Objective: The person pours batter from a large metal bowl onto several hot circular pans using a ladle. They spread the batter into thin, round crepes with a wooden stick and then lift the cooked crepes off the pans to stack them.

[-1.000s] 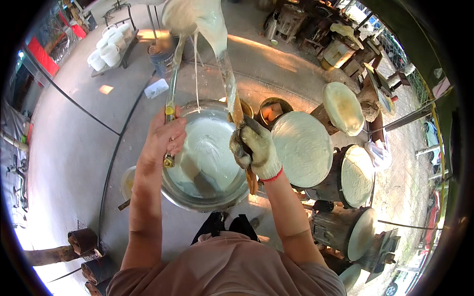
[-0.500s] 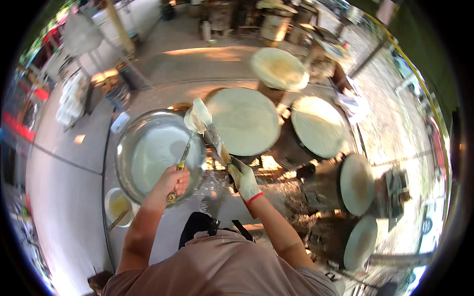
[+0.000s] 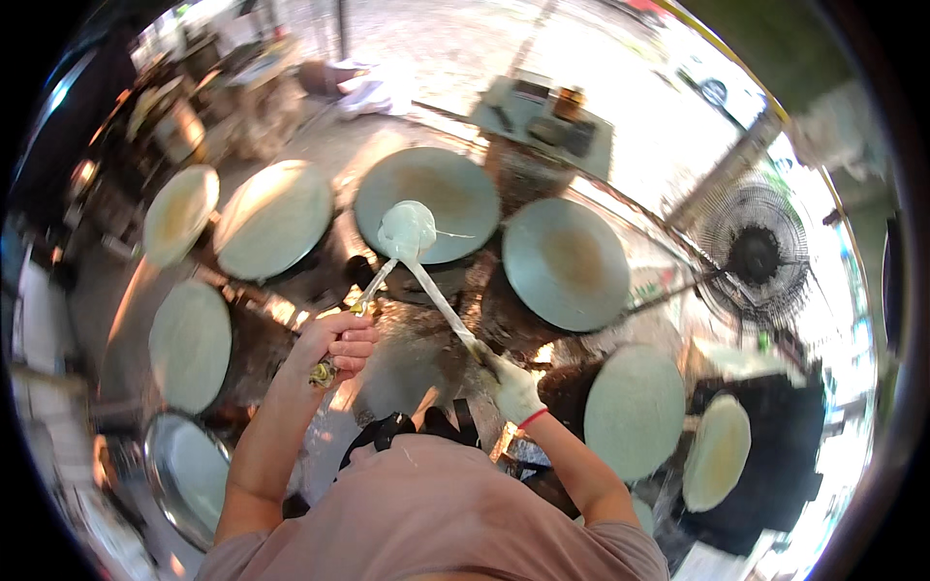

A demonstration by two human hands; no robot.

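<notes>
One big round griddle (image 3: 473, 198) sits ahead. Over it in this view, a long stick (image 3: 442, 306) and a shorter hand tool (image 3: 376, 283) meet at a white batter blob (image 3: 407, 229), maybe pinching it so it stays up. Both grips look tight: the gloved right hand (image 3: 513, 389) wraps the stick's near end, the bare left hand (image 3: 339, 345) curls round the tool's handle, arms reaching forward.

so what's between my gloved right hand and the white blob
A long pale stick, gripped by your gloved right hand, runs up to the white blob; the head view shows it.
</notes>
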